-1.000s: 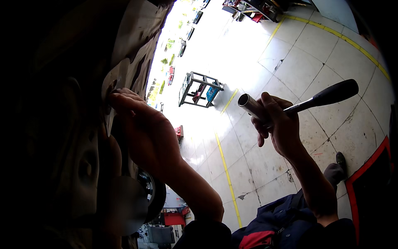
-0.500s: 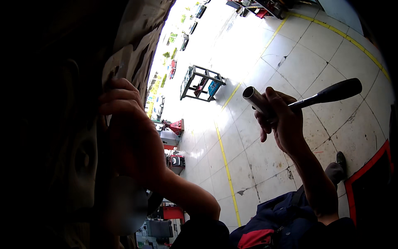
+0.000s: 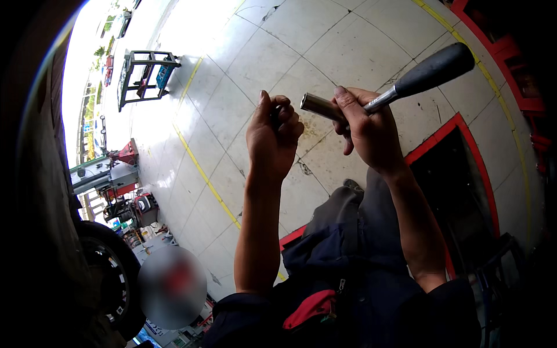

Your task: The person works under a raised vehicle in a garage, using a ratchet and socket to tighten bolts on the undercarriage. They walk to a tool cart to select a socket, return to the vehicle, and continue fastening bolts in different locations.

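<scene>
My right hand (image 3: 371, 124) is wrapped round a ratchet wrench (image 3: 435, 69) near its head. Its black handle points up and to the right. A long silver socket (image 3: 318, 105) sticks out from between thumb and fingers toward the left, its open end facing my other hand. Close beside that end, without touching it, is my left hand (image 3: 272, 136), raised with the fingers curled in and the thumb up. Something small and dark seems to sit in those fingers, but I cannot make out what it is.
A dark vehicle body (image 3: 35, 191) fills the left edge, with a wheel (image 3: 110, 278) below. A floor pit with a red border (image 3: 480, 168) lies at right. Yellow lines (image 3: 203, 174) cross the tiled floor. A tool cart (image 3: 123, 81) stands far left; red equipment (image 3: 522, 69) stands far right.
My left hand has come away from the vehicle's underside and moved right, close to the socket. My view has swung right. The right hand keeps its hold on the ratchet wrench.
</scene>
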Motion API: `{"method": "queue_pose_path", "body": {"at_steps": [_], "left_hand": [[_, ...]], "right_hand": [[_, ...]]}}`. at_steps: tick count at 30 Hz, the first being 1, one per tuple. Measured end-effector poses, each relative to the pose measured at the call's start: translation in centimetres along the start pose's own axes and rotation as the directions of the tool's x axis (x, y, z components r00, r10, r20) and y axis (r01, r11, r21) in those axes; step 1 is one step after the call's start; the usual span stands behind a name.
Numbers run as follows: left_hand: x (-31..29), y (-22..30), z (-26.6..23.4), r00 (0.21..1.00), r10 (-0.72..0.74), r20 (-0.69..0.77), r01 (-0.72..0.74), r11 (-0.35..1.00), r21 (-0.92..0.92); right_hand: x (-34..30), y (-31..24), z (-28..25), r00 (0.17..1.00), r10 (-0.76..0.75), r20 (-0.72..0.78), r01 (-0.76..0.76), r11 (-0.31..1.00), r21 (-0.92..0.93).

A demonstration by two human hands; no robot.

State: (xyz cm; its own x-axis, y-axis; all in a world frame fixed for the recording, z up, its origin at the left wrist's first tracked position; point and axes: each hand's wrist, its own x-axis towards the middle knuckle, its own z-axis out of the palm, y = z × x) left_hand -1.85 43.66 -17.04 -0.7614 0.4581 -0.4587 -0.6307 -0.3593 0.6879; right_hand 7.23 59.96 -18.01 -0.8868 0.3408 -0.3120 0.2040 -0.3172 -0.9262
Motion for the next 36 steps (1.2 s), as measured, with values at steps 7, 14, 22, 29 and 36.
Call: {"method": "queue_pose_path", "body": {"at_steps": [7, 14, 22, 29, 36], "left_hand": [[4.2, -14.0, -4.6, 0.951, -0.308, 0.032, 0.299, 0.942, 0.152], [7.1, -18.8, -4.8, 0.879, -0.472, 0.075, 0.477, 0.858, -0.189], [11.4, -16.2, -8.5, 0.973, -0.204, -0.105, 0.076, 0.721, -0.688], [14.9, -8.5, -14.0, 0.833, 0.303, -0.462, -0.548, 0.566, -0.616], [16.5, -2.0, -18.2, 0.709, 0.135, -0.692, -0.697, 0.279, -0.660]], "right_hand": [[0.5, 4.1, -1.3, 0.998, -0.058, -0.040, -0.026, 0.219, -0.975], [5.8, 2.8, -1.8, 0.986, 0.168, -0.009, -0.009, -0.003, -1.000], [19.5, 2.5, -1.1, 0.901, 0.415, 0.131, -0.062, 0.421, -0.905], [23.8, 5.6, 13.2, 0.593, 0.585, 0.553, 0.684, -0.004, -0.729], [29.0, 4.2, 23.5, 0.009, 0.660, 0.751, 0.905, 0.313, -0.287]]}}
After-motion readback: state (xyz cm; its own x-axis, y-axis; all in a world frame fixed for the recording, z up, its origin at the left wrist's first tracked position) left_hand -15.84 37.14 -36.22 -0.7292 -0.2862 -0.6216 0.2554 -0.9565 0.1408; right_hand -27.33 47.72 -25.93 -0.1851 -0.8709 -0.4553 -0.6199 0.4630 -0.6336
